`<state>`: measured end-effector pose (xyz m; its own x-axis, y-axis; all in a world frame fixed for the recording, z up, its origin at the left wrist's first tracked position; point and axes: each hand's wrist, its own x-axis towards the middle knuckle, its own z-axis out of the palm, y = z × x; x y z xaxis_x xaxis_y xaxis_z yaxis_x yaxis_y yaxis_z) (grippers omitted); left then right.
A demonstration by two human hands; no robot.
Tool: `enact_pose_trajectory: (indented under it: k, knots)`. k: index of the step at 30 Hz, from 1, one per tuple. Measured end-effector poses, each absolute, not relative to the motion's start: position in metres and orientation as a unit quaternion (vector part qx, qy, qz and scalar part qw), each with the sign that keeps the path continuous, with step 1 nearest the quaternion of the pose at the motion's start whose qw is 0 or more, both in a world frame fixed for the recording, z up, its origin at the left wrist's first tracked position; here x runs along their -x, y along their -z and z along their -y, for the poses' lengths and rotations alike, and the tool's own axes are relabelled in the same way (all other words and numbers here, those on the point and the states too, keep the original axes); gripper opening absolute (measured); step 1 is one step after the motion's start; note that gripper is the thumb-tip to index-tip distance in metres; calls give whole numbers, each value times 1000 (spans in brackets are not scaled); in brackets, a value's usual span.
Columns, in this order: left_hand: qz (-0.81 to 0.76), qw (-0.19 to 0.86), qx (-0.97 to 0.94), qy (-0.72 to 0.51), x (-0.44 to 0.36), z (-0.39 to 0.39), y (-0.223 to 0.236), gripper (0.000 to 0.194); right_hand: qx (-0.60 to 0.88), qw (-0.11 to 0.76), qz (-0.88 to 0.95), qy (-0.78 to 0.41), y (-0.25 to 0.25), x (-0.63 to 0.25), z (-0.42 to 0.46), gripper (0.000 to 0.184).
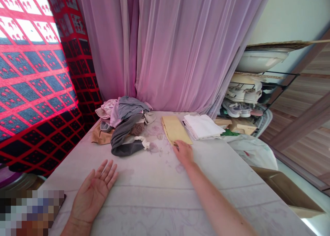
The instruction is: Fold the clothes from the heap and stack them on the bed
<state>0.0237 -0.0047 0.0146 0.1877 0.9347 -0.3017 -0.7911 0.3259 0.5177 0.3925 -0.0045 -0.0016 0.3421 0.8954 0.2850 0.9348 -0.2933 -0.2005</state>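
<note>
My left hand (94, 191) is palm up above the near left of the pale covered surface, its fingers stretched out and nothing in it. Forward and to the right, my right hand (184, 151) is at the near edge of a folded yellow cloth (176, 129), fingers bent over that edge. Just right of the cloth lies a neat stack of folded white fabric (203, 126). A loose heap of clothes (131, 108) in grey, lilac and brown sits at the far left, with a dark grey piece and a cream scrunchie-like band (144, 143) at its front.
Pink-purple curtains (175, 50) hang behind the surface (149, 194). A red and black patterned curtain (85, 74) is at left. On the right stand a rack with shoes (239, 109) and a white basin (261, 60), and an open cardboard box (286, 191). Something pixelated (33, 212) covers the lower left.
</note>
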Motion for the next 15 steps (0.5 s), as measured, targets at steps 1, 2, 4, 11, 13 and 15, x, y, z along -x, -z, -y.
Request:
enact_pose_trajectory:
  k: [1,2,4,11,13,15]
  knots:
    - [-286,763,-121,-567,-24,5,-15,50,806,160,567,54,-3,-394,3,29]
    - [-284,765,-121,-565,-24,5,-16,50,814,153,558,50,-6,-397,1,30]
    - [-291,766,-125,-560,-25,6,-19,50,831,145,534,46,-11,-401,-2,38]
    - [-299,760,-127,-563,-25,8,-24,49,812,183,554,35,2,-406,-6,30]
    - [-291,759,-122,-569,-24,9,-22,49,809,192,555,26,4,-406,-7,31]
    - [-292,752,-126,-578,-23,10,-21,48,813,190,550,21,5,-406,-8,30]
